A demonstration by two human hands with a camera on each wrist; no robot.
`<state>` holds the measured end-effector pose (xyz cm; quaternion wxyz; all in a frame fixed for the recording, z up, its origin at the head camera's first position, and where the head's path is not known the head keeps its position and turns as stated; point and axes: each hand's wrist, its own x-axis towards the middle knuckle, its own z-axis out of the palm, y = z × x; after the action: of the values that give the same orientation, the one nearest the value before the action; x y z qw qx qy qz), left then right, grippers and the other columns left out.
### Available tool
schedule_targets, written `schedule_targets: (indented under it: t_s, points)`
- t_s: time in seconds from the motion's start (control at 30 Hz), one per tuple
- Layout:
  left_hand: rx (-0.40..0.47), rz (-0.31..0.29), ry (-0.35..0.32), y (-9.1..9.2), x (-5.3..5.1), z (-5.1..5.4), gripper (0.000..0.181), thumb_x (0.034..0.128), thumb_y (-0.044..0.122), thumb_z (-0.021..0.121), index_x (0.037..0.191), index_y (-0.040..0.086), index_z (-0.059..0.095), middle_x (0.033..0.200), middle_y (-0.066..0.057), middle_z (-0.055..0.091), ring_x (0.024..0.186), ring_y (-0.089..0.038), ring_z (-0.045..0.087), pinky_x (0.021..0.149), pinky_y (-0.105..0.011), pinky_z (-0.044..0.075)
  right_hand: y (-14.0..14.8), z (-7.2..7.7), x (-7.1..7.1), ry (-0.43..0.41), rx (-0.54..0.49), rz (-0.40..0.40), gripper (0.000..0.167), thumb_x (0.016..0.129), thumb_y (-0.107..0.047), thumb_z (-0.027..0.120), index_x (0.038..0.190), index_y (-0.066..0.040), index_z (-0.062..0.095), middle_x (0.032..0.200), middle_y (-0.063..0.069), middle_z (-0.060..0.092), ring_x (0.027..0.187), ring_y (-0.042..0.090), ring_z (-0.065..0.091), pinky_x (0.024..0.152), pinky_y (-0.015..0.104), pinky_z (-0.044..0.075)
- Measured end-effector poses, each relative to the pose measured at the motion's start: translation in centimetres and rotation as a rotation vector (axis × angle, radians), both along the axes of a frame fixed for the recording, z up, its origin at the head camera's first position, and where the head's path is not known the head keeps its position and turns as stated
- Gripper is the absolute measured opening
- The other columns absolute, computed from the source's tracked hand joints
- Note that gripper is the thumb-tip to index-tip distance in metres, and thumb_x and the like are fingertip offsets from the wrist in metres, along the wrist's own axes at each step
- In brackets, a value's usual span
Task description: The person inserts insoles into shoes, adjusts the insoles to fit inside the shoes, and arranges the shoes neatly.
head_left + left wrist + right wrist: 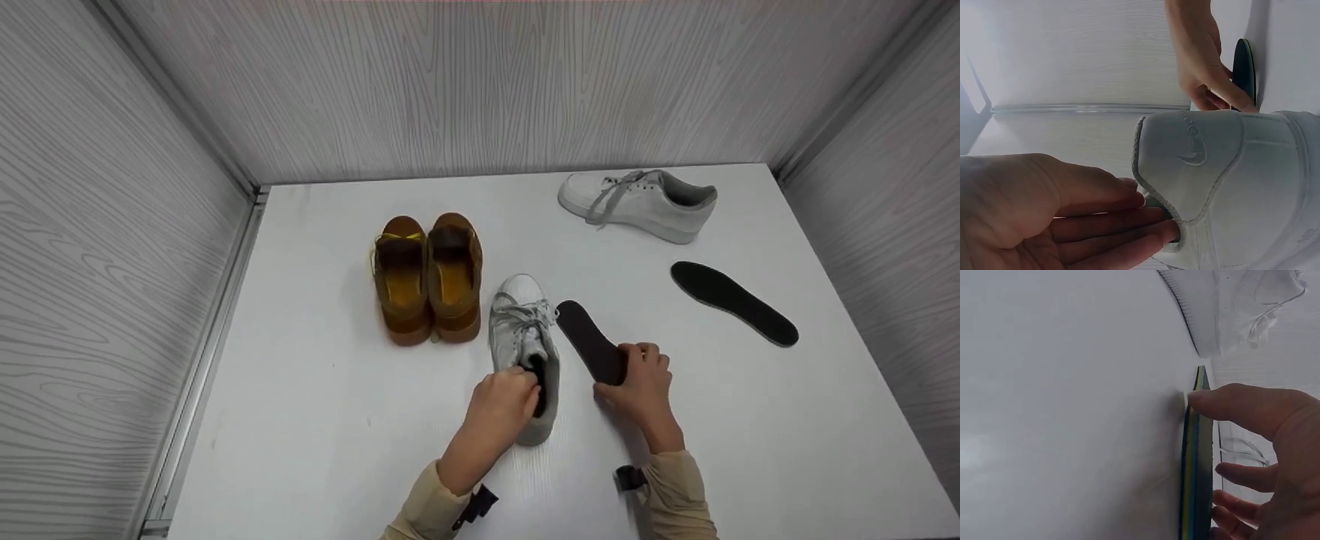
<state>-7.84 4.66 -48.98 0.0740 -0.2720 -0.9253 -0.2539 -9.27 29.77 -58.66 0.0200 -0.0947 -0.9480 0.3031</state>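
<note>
Item: white shoe (506, 337), laced, upright on the worktop (300, 420) before you, toe pointing toward the back wall (480, 90). Your left hand (501, 397) is at its opening, fingertips reaching inside; you cannot tell from the views whether they grip anything there.

Item: dark insole (591, 341), just right of that shoe, far end near its laces. Your right hand (637, 375) holds the nearer end, thumb on the left edge, fingers on the right, spread only to the insole's width. In your right wrist view, its edge shows yellow and blue layers.

Item: spare insole (733, 301), black, lying flat to your right, well apart from both hands.

Item: second sneaker (645, 206), white with grey laces, upright at the rear right, toe to your left.

Item: brown shoes (454, 311), one pair, side by side left of the white shoe, toes away from you.
</note>
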Motion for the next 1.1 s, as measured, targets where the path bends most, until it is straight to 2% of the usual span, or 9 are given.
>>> schedule_targets:
  t_s: [0.23,0.43,0.57,0.7,0.83,0.87,0.9,1.03,1.1]
  points:
    - [0.146,-0.063,0.018,0.7,-0.7,-0.6,0.008,0.0899,0.007,0.069,0.083,0.005,0.073,0.079,-0.005,0.066,0.071,-0.020,0.067,0.062,-0.033,0.054,0.4,-0.6,-0.1,-0.008,0.043,-0.025,0.074,0.064,-0.024,0.080,0.127,0.003,0.052,0.121,0.023,0.043,0.111,0.042,0.035,0.087,0.056,0.027]
    - [0.328,-0.177,0.060,1.3,-1.6,-1.8,0.012,0.0918,0.000,0.064,0.096,0.002,0.074,0.090,-0.007,0.070,0.083,-0.018,0.069,0.075,-0.028,0.054,0.7,-0.6,-0.1,-0.032,0.022,-0.031,0.075,0.064,-0.025,0.078,0.127,0.002,0.050,0.123,0.023,0.039,0.112,0.041,0.033,0.088,0.056,0.026]
    - [0.404,-0.219,0.016,1.4,-2.0,-2.4,0.016,0.0933,0.000,0.062,0.104,0.001,0.073,0.094,-0.008,0.071,0.085,-0.017,0.069,0.077,-0.026,0.054,1.1,-0.2,-0.3,-0.046,-0.024,-0.037,0.076,0.066,-0.025,0.079,0.129,0.003,0.046,0.125,0.023,0.036,0.115,0.041,0.031,0.089,0.057,0.027]
    - [0.448,-0.226,-0.099,1.2,-2.3,-2.7,0.021,0.0955,0.000,0.058,0.114,-0.003,0.069,0.100,-0.011,0.070,0.088,-0.018,0.067,0.078,-0.026,0.053,1.5,0.6,-0.4,-0.050,-0.044,-0.020,0.074,0.068,-0.025,0.078,0.128,0.002,0.045,0.126,0.022,0.035,0.115,0.039,0.030,0.088,0.056,0.028]
    - [0.535,-0.214,-0.268,0.9,-2.4,-2.7,0.027,0.0968,-0.001,0.055,0.121,-0.006,0.064,0.105,-0.014,0.070,0.093,-0.020,0.067,0.081,-0.026,0.053,1.7,2.4,-0.2,-0.014,-0.071,0.015,0.071,0.070,-0.023,0.079,0.128,0.002,0.046,0.125,0.022,0.035,0.114,0.040,0.031,0.087,0.057,0.028]
    - [0.567,-0.200,-0.316,0.9,-2.4,-2.7,0.027,0.0970,-0.002,0.054,0.122,-0.007,0.063,0.105,-0.015,0.070,0.094,-0.021,0.068,0.081,-0.025,0.053,1.6,3.0,-0.2,-0.004,-0.074,0.026,0.070,0.071,-0.023,0.079,0.127,0.002,0.046,0.124,0.022,0.035,0.114,0.040,0.031,0.087,0.057,0.028]
    - [0.606,-0.181,-0.377,0.9,-2.2,-2.0,0.028,0.0971,-0.003,0.054,0.123,-0.009,0.062,0.105,-0.018,0.070,0.095,-0.025,0.068,0.082,-0.028,0.054,1.5,3.6,-0.1,0.010,-0.076,0.036,0.069,0.071,-0.021,0.079,0.127,0.002,0.046,0.123,0.022,0.036,0.113,0.040,0.032,0.087,0.058,0.028]
    - [0.787,-0.093,-0.607,1.0,-2.1,-1.8,0.028,0.0980,-0.002,0.053,0.123,-0.012,0.061,0.103,-0.022,0.070,0.096,-0.032,0.069,0.082,-0.031,0.055,1.0,5.9,0.3,0.052,-0.074,0.069,0.066,0.070,-0.019,0.080,0.125,0.001,0.049,0.121,0.021,0.038,0.111,0.039,0.033,0.086,0.058,0.027]
    - [0.906,-0.085,-0.735,1.0,-2.1,-1.7,0.029,0.0986,-0.003,0.052,0.124,-0.015,0.058,0.106,-0.027,0.068,0.099,-0.038,0.068,0.084,-0.035,0.055,0.6,6.7,0.5,0.078,-0.077,0.084,0.066,0.068,-0.019,0.079,0.124,0.000,0.050,0.119,0.020,0.039,0.109,0.039,0.034,0.085,0.058,0.027]
